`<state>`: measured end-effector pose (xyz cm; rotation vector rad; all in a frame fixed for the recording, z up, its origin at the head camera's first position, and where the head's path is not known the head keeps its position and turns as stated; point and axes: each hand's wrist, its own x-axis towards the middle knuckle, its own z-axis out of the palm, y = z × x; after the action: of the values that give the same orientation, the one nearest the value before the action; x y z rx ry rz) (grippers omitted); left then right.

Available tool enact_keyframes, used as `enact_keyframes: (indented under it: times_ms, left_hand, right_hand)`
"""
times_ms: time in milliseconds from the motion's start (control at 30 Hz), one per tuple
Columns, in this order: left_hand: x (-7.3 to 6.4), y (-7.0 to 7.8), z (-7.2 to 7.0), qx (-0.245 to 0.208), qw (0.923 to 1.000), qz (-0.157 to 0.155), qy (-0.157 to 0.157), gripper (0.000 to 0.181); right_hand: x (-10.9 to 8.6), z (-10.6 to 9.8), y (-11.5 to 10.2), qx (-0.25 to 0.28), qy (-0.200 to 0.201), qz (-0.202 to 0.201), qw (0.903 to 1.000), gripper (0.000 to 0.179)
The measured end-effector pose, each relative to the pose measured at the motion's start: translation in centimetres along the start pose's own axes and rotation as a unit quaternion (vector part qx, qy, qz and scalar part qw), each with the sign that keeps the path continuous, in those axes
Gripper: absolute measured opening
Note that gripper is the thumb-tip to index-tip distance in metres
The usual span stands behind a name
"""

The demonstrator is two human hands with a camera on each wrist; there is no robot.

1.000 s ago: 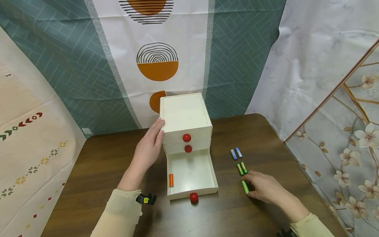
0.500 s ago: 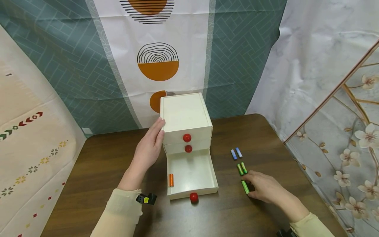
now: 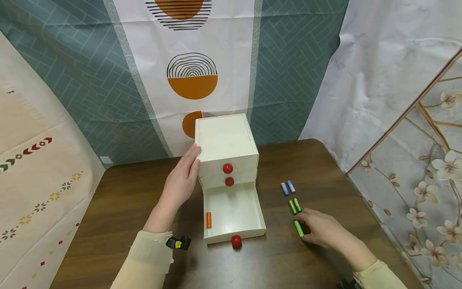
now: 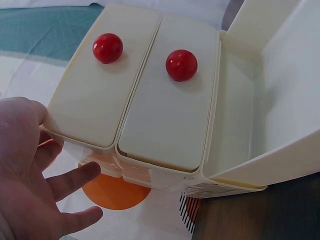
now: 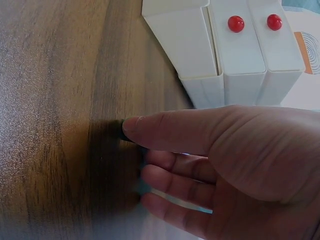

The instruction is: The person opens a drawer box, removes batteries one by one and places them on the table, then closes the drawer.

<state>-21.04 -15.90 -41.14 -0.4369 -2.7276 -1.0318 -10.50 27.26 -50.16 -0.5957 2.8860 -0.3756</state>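
Note:
A small white drawer cabinet with red knobs stands on the table. Its bottom drawer is pulled out, and an orange battery lies inside at the left. My left hand rests against the cabinet's left side near the top front corner, fingers extended; the left wrist view shows them spread. Right of the drawer, my right hand pinches a green battery by its ends between thumb and a finger. In the right wrist view the thumb covers most of that battery, leaving a dark end showing.
Two green batteries lie just beyond my right hand, and two blue ones farther back. The brown wooden table carries everything. Patterned cloth hangs behind and at both sides.

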Motion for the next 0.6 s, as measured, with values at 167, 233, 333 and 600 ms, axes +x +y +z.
enact_keyframes:
  times_ms: [167,233,333,600]
  left_hand:
    - [-0.03,-0.01,0.0,0.001,1.0,0.0,0.0,0.054]
    - [-0.02,-0.04,0.01,0.0,1.0,0.0,0.0,0.054]
    - [-0.02,-0.03,0.02,-0.001,1.0,-0.001,-0.001,0.054]
    - [0.04,-0.09,0.07,-0.001,1.0,-0.001,0.0,0.054]
  right_hand:
    - [0.02,0.0,-0.08,0.0,-0.004,0.004,1.0,0.056]
    - [0.03,-0.01,-0.12,0.0,-0.008,0.006,1.0,0.056]
    - [0.02,-0.04,-0.18,0.0,-0.01,0.008,0.9999,0.056]
    - [-0.05,-0.08,-0.16,0.0,-0.001,0.004,1.0,0.057]
